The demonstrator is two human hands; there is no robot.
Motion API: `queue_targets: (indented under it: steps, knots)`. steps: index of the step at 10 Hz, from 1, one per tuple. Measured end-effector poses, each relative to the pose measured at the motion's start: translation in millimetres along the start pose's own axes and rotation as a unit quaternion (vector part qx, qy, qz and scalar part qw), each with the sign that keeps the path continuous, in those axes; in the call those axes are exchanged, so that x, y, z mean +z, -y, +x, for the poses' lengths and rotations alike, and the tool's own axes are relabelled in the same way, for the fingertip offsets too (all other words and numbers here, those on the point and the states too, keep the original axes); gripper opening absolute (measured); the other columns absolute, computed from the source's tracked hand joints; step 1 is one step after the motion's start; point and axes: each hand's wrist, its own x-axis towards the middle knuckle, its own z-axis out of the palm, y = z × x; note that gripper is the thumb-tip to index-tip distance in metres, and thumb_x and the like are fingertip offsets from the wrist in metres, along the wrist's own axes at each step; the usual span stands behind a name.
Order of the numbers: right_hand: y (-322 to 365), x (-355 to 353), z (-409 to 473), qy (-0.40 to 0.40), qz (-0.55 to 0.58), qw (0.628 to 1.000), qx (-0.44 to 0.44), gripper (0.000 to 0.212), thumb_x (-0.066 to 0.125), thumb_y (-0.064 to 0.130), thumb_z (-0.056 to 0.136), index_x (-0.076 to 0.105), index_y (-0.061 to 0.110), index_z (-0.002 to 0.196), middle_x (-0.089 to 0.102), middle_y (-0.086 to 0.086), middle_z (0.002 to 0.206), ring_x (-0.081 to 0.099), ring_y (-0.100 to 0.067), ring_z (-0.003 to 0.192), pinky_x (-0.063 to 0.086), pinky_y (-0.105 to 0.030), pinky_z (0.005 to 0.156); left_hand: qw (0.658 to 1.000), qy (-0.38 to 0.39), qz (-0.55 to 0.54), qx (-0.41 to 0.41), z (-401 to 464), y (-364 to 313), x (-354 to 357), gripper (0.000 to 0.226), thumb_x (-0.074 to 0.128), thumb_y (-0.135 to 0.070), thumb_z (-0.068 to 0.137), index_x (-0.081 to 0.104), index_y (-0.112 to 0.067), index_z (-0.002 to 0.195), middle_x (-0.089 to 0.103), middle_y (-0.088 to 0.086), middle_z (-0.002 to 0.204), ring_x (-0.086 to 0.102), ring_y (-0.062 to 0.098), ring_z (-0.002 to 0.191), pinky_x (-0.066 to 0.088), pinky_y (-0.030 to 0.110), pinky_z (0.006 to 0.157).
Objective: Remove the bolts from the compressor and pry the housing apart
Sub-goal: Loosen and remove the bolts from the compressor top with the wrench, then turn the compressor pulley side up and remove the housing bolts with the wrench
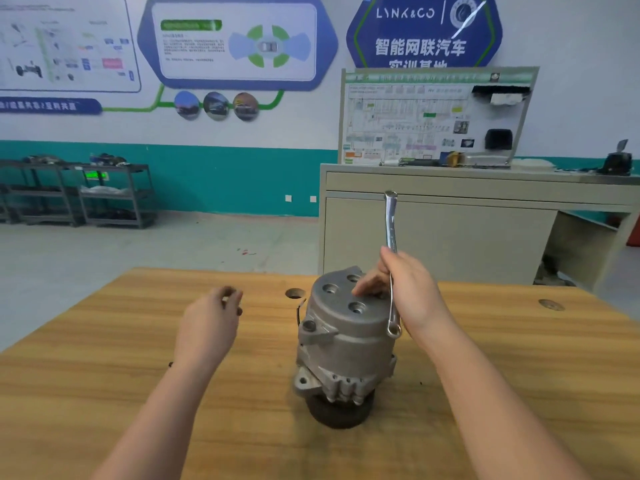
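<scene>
A grey cast-metal compressor [341,344] stands upright on its black pulley in the middle of a wooden table [173,393]. Its top cover shows three round bolt recesses. My right hand [401,289] grips a silver wrench [391,237] that points upward, and its fingertips touch the compressor's top. My left hand [211,320] hovers left of the compressor, its fingers curled round something small and dark, possibly a bolt; I cannot make it out.
The table has a round hole [294,293] behind the compressor and another [550,304] at the far right. A beige workbench [450,216] with a wiring display board stands behind the table. Metal shelf carts [114,195] line the far left wall.
</scene>
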Motion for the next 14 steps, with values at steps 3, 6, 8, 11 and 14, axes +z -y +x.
queue_targets:
  steps: [3, 6, 8, 11, 14]
  knots:
    - [-6, 10, -6, -0.034, -0.027, 0.998, -0.033, 0.041, 0.034, 0.026, 0.104, 0.045, 0.013, 0.066, 0.064, -0.008, 0.058, 0.064, -0.018, 0.060, 0.047, -0.031, 0.069, 0.965, 0.006, 0.244, -0.099, -4, 118, 18, 0.029, 0.047, -0.043, 0.097, 0.068, -0.030, 0.114, 0.058, 0.014, 0.111, 0.046, 0.035, 0.111, 0.038, 0.041, 0.090]
    - [-48, -93, -16, -0.224, -0.173, 0.950, 0.132, 0.051, 0.042, 0.041, 0.098, 0.049, 0.019, 0.052, 0.041, 0.001, 0.045, 0.036, -0.019, 0.045, 0.029, -0.032, 0.051, 0.984, -0.074, 0.099, -0.127, -7, 85, 12, 0.052, 0.048, -0.050, 0.094, 0.057, -0.015, 0.132, 0.045, 0.026, 0.130, 0.037, 0.042, 0.123, 0.030, 0.052, 0.104]
    - [-135, -65, -33, -0.128, -0.498, 0.824, 0.237, 0.045, 0.040, 0.043, 0.098, 0.063, 0.013, 0.074, 0.059, -0.005, 0.068, 0.060, -0.028, 0.069, 0.046, -0.029, 0.060, 0.960, 0.144, -0.159, 0.178, -39, -96, -9, 0.067, 0.042, -0.080, 0.077, 0.046, -0.040, 0.130, 0.050, -0.010, 0.127, 0.047, 0.009, 0.120, 0.040, 0.033, 0.098]
    - [-131, -51, -44, -0.097, -0.620, 0.726, 0.280, 0.027, 0.045, 0.044, 0.097, 0.058, 0.021, 0.101, 0.064, 0.001, 0.101, 0.063, -0.021, 0.092, 0.041, -0.026, 0.062, 0.895, 0.233, 0.285, 0.252, -48, -142, 39, 0.073, 0.032, -0.080, 0.083, 0.016, -0.048, 0.147, 0.021, 0.006, 0.158, 0.015, 0.039, 0.143, 0.028, 0.059, 0.103]
    - [-107, -1, -85, 0.061, 0.396, 0.716, 0.572, 0.113, 0.052, 0.083, 0.057, 0.065, -0.024, 0.090, 0.065, -0.036, 0.091, 0.067, -0.048, 0.076, 0.056, -0.050, 0.069, 0.921, 0.248, 0.206, 0.221, -42, -122, 25, 0.082, 0.019, -0.087, 0.077, 0.018, -0.046, 0.147, 0.015, 0.008, 0.161, 0.015, 0.038, 0.145, 0.021, 0.059, 0.110]
